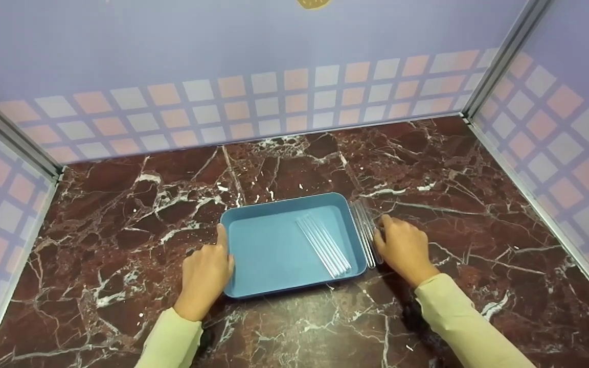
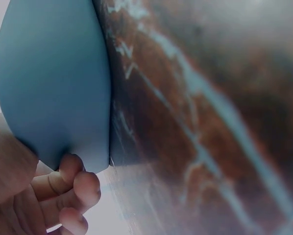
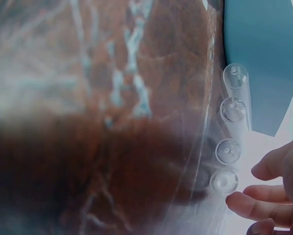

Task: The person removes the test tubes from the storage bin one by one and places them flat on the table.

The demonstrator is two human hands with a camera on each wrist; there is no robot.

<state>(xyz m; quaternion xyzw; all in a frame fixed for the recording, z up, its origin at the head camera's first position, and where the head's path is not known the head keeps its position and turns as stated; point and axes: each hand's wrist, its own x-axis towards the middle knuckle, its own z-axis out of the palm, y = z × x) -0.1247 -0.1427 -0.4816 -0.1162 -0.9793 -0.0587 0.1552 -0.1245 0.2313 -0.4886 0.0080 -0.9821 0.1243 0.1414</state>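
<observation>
A shallow blue rectangular tray (image 1: 269,250) lies on the marble-patterned tabletop. My left hand (image 1: 205,273) grips its left end, thumb over the rim and fingertips (image 2: 86,188) against the outer wall. Inside the tray, toward its right end, several thin clear tubes (image 1: 325,248) lie side by side at a slant. Another row of several clear tubes (image 3: 233,109) rests on the table along the tray's right outer wall. My right hand (image 1: 404,250) is beside that row, thumb and fingers apart, with a fingertip right at the outermost tube (image 3: 224,181).
The dark red, white-veined tabletop (image 1: 120,245) spreads around the tray. A lilac back panel (image 1: 253,46) with pink and white squares closes off the far side, and similar panels stand left and right. Small white specks dot the surface behind the tray.
</observation>
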